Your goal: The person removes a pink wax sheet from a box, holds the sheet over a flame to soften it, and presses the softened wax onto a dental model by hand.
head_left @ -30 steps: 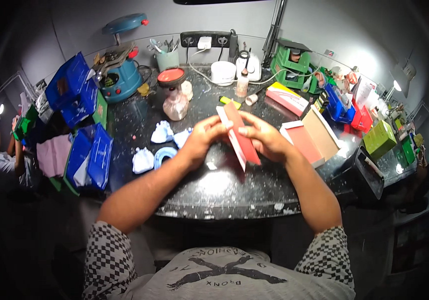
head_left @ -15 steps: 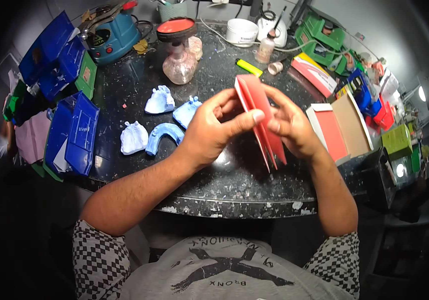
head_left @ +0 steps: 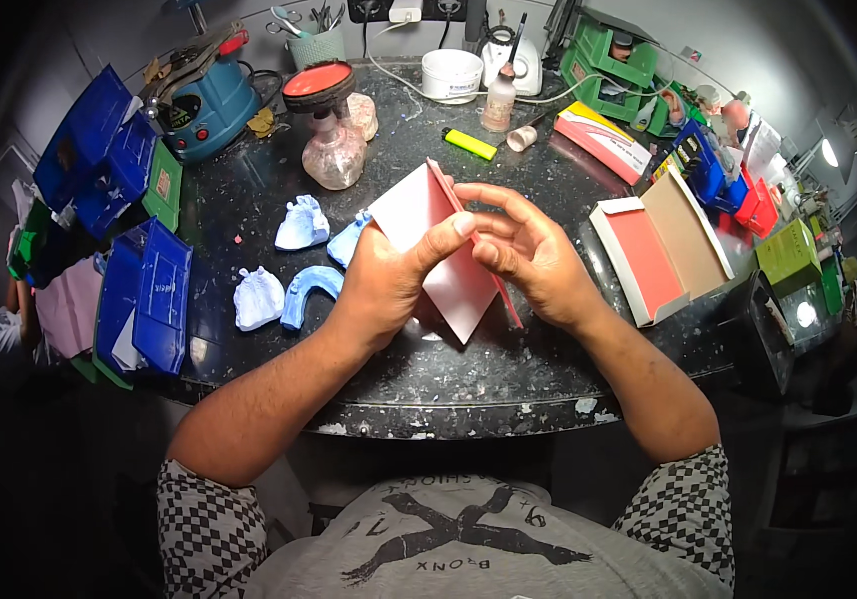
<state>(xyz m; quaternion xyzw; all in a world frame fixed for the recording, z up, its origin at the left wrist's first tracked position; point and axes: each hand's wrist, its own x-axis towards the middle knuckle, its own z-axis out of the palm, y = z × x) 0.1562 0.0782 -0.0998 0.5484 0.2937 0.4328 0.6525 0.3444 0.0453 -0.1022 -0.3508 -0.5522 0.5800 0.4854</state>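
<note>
1. Left hand (head_left: 384, 285) holds a stack of thin pink sheets (head_left: 443, 255) over the dark table (head_left: 468, 384), thumb pressed on the pale top sheet, grip closed on the stack.
2. Right hand (head_left: 533, 255) touches the red edge of the stack at its 3 o'clock side, fingers (head_left: 493, 195) spread and curled over the edge; narrow pinch on the sheets, how tight I cannot tell.
3. The stack is tilted, top corner at 12 o'clock, bottom corner pointing at 6 o'clock, near the table centre.
4. At 9 o'clock of the left hand: a blue tray-shaped mould (head_left: 309, 292) and three pale plaster casts (head_left: 259, 298) lying on the table, apart from the hand.
5. At 3 o'clock of the right hand: an open cardboard box (head_left: 663, 245) with pink sheets inside, lid flipped up.
6. At 11 o'clock: a glass bottle with a red cap (head_left: 329, 150).
7. At 12 o'clock: a yellow lighter (head_left: 470, 144), a white cup (head_left: 451, 75) and a small bottle (head_left: 496, 100).
8. Far 9 o'clock: blue plastic boxes (head_left: 149, 299) at the table edge.
</note>
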